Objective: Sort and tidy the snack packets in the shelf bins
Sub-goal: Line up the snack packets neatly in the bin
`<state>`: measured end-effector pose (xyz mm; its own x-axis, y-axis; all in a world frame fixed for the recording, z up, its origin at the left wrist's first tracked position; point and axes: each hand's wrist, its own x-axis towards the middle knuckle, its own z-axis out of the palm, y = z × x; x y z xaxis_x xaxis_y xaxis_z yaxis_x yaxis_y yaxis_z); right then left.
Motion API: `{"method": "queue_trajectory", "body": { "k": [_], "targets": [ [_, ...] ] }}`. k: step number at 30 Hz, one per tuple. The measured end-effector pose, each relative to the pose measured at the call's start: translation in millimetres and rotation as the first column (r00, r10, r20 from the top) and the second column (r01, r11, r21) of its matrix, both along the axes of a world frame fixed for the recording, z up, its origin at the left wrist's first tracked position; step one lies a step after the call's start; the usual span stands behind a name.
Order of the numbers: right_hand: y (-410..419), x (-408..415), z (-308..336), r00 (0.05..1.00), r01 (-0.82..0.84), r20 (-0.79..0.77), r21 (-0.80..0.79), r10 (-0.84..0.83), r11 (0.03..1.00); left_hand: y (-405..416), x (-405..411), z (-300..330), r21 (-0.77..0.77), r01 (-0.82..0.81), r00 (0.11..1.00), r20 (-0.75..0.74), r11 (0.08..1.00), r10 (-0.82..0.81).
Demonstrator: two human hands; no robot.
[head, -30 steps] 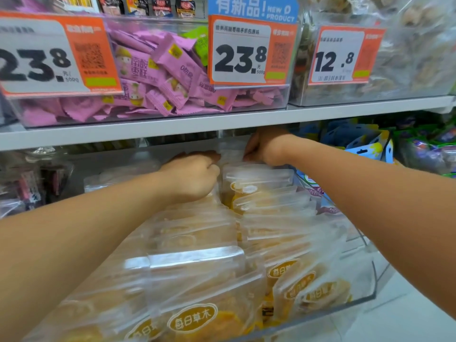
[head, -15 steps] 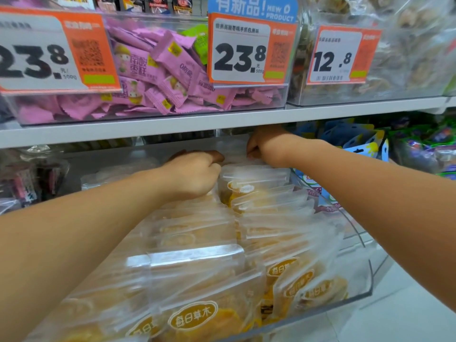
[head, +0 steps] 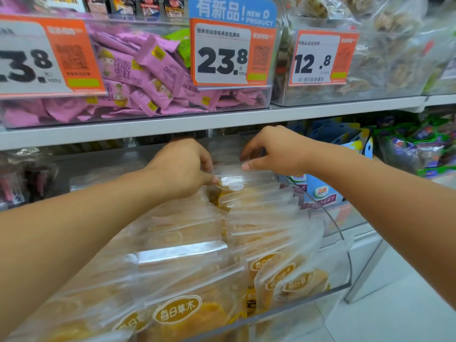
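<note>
My left hand (head: 181,166) and right hand (head: 274,150) each pinch the top edge of the rearmost clear plastic packet of yellow dried fruit (head: 243,176), standing it upright behind the row filling the clear acrylic bin (head: 344,245) beneath my forearms.

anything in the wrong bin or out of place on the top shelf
Yes: one green packet lies among the pink packets in the upper clear bin, just left of the middle 23.8 price tag. It looks misplaced.
</note>
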<state>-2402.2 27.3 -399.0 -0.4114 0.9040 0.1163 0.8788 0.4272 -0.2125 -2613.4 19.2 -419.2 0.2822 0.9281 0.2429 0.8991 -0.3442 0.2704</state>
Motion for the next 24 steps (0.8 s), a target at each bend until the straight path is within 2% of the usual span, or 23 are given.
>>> {"method": "queue_trajectory", "body": {
  "k": [4,12,15,18,20,22,24],
  "targets": [
    [8.8,-10.1,-0.9,0.973,-0.021,0.227,-0.079,0.039,0.997,4.4,6.8,-2.3,-0.082,-0.046,0.993,0.108,0.996,0.055],
    [1.9,-17.1,-10.2,0.92,-0.056,0.391,0.132,0.0,0.99,10.5,8.6,-5.2,-0.185,-0.07,0.971,0.213,0.98,0.109],
    [-2.1,-12.7,-10.4,0.949,-0.044,0.315,0.155,-0.007,0.987,13.2,10.5,-5.4,-0.198,-0.069,0.977,0.184,0.978,0.106],
    [-7.9,1.7,-4.6,0.999,-0.008,0.053,0.161,-0.001,0.987,15.7,12.8,-3.9,-0.224,-0.072,0.985,0.14,0.972,0.105],
    [-17.4,6.8,0.5,0.993,-0.012,-0.117,0.162,0.031,0.987,16.1,12.6,-2.8,-0.262,-0.066,0.979,0.17,0.963,0.113],
    [-27.1,7.5,1.6,0.994,-0.029,-0.104,0.094,0.039,0.995,15.1,12.3,-0.9,-0.305,-0.043,0.964,0.238,0.951,0.12],
    [-28.8,8.9,-3.6,0.999,-0.014,0.048,0.002,0.014,1.0,14.8,12.0,0.1,-0.327,-0.019,0.952,0.284,0.945,0.117]
  ]
}}
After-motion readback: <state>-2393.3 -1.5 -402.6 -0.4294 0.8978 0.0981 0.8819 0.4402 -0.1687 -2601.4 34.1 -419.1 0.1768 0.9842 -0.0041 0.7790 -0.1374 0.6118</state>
